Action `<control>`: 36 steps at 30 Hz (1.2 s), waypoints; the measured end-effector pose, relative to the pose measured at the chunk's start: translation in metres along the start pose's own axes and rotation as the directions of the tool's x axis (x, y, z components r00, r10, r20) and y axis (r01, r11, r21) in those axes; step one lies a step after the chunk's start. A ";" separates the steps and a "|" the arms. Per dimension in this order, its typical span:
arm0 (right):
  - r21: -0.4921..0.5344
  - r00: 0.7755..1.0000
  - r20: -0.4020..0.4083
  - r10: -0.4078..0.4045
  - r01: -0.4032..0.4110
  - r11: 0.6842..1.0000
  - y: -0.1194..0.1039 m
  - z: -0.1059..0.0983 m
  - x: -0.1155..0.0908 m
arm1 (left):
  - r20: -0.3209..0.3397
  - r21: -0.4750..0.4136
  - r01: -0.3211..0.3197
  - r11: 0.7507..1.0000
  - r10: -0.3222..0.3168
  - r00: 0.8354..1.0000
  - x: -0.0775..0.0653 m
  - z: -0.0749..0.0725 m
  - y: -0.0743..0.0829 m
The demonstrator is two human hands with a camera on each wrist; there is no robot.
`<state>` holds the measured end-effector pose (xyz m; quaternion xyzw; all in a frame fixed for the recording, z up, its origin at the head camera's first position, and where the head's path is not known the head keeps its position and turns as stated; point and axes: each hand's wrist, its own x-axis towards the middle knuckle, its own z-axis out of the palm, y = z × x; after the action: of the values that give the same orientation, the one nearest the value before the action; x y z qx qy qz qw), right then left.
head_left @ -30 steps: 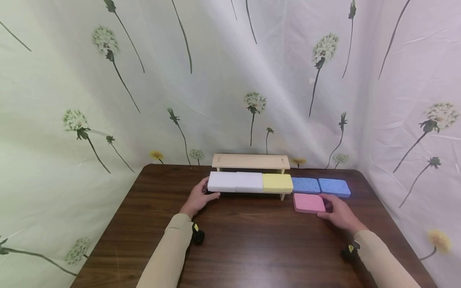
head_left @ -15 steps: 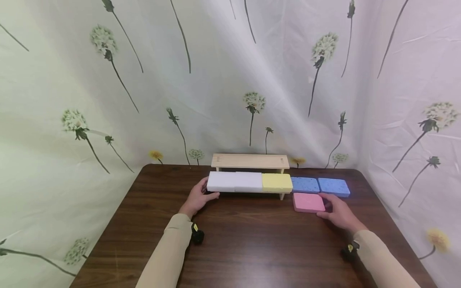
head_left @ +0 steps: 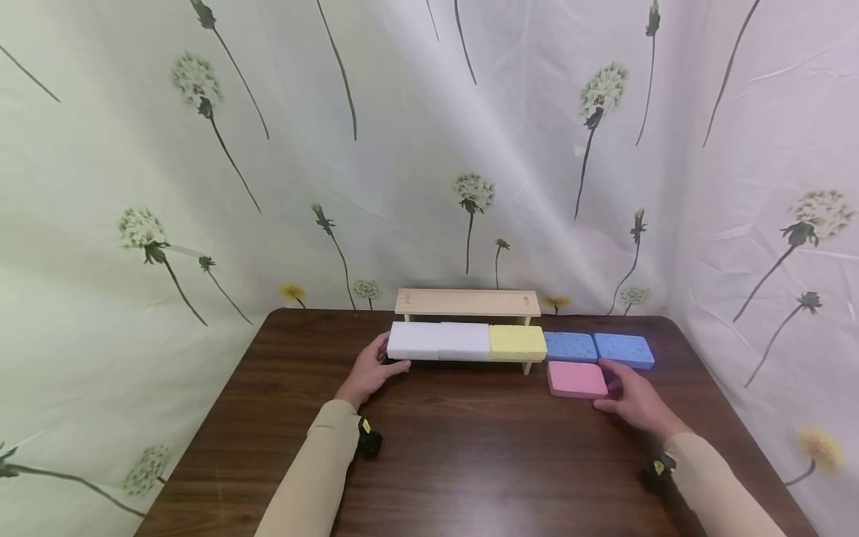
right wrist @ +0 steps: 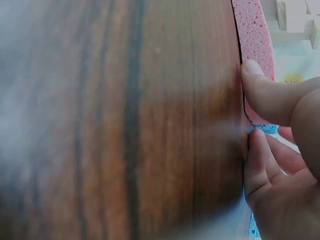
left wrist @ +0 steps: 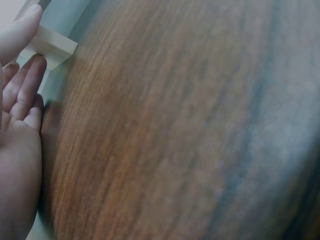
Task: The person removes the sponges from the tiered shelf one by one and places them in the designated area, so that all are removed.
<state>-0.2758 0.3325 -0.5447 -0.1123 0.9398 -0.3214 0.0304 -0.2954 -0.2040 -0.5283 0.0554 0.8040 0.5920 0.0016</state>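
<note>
Tabletop (head_left: 470,447): pink sponge (head_left: 576,379) against right hand (head_left: 639,403)

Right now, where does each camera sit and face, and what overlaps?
Head: on the head, looking forward and down at the table, shelf and pink sponge; left hand, right hand and sleeves show.
Left wrist: on that wrist, looking along the table toward pale wood; left hand at left edge.
Right wrist: on that wrist, looking along the table toward the pink sponge; right hand at right edge.
Shared: head and right wrist show pink sponge.
</note>
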 end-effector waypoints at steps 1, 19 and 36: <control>0.000 1.000 -0.008 -0.006 0.006 1.000 0.000 -0.001 -0.001 | 0.001 -0.003 -0.003 1.000 0.003 1.000 0.000 0.000 -0.001; 0.054 0.994 -0.081 -0.079 0.084 0.995 -0.066 -0.002 0.016 | -0.011 0.006 -0.002 1.000 0.002 1.000 0.017 0.000 -0.045; -0.031 0.992 0.051 -0.120 0.121 0.992 -0.101 0.003 0.065 | -0.003 0.001 0.001 1.000 -0.001 1.000 0.022 0.001 -0.045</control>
<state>-0.3196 0.2378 -0.4846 -0.1772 0.9356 -0.3038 0.0319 -0.3216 -0.2142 -0.5696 0.0543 0.8042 0.5918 0.0008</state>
